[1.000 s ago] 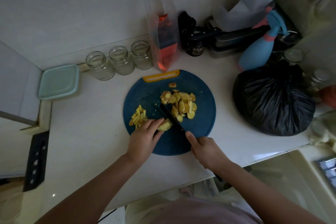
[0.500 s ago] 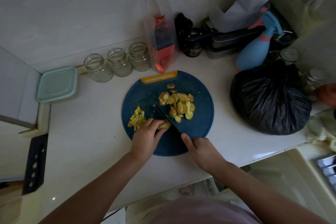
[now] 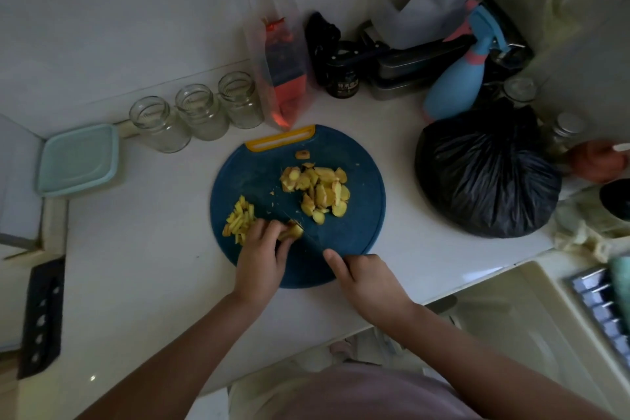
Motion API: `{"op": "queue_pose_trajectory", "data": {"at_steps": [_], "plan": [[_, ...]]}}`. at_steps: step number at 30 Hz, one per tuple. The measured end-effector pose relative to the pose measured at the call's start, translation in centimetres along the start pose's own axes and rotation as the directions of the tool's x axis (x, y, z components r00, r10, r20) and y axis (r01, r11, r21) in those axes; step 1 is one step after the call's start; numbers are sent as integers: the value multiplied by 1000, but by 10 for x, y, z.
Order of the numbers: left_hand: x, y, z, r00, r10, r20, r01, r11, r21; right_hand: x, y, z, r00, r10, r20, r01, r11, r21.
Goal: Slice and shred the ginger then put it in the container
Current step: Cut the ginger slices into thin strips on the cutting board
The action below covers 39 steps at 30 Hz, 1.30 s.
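A round blue cutting board with a yellow handle lies on the white counter. A pile of yellow ginger slices sits on its right half. A small heap of ginger shreds lies at its left. My left hand holds a stack of ginger slices down with curled fingers. My right hand grips the handle of a dark knife, index finger stretched along it, with the blade right beside the held stack. A square pale-green container with its lid on stands at the far left.
Three clear glass jars line the wall behind the board. A plastic bag with red contents, a dark jar, a blue spray bottle and a full black bag crowd the back right. The counter edge runs just below my hands.
The knife blade has shifted left and lower, against the stack under my left hand. My left hand's fingers have curled tighter over the ginger.
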<state>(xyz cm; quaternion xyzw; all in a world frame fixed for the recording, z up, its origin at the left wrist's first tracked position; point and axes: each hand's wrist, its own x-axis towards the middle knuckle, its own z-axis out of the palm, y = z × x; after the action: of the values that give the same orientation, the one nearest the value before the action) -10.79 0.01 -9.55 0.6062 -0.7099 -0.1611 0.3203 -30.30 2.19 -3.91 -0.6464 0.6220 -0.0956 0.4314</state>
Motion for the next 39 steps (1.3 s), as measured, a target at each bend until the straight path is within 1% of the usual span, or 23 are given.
{"op": "queue_pose_trajectory", "data": {"at_steps": [4, 7, 10, 14, 16, 18, 22, 29, 33, 39], "plan": [[0, -1, 0, 1000, 19, 18, -19, 1000, -2, -2, -3, 1, 1000, -25, 4, 25, 998, -57], [0, -3, 0, 998, 50, 34, -51, 998, 26, -1, -1, 4, 999, -32, 2, 32, 996, -82], [1, -6, 0, 997, 47, 55, -50, 997, 51, 0, 1, 5, 999, -38, -4, 38, 991, -125], [0, -6, 1, 997, 59, 50, -63, 994, 86, 0, 1, 6, 999, -53, -12, 51, 986, -159], [1, -6, 0, 995, 87, 48, -91, 992, 83, 1, 0, 5, 999, -43, 5, 43, 989, -142], [2, -6, -2, 993, 109, 53, -112, 991, 67, 5, 1, 2, 999, -17, 27, 19, 997, -73], [4, -9, -1, 994, 98, 53, -99, 995, 23, 8, -3, -3, 997, 24, 67, -28, 998, 51], [5, -11, 1, 994, 90, 57, -88, 996, -30, 16, -10, -5, 991, 52, 125, -57, 998, 38], [5, -13, 2, 993, 99, 63, -98, 995, -14, 24, -16, 0, 990, 40, 132, -39, 999, -11], [7, -13, 4, 996, 83, 44, -83, 996, -12, 37, -20, 3, 991, 30, 132, -27, 999, -18]]}}
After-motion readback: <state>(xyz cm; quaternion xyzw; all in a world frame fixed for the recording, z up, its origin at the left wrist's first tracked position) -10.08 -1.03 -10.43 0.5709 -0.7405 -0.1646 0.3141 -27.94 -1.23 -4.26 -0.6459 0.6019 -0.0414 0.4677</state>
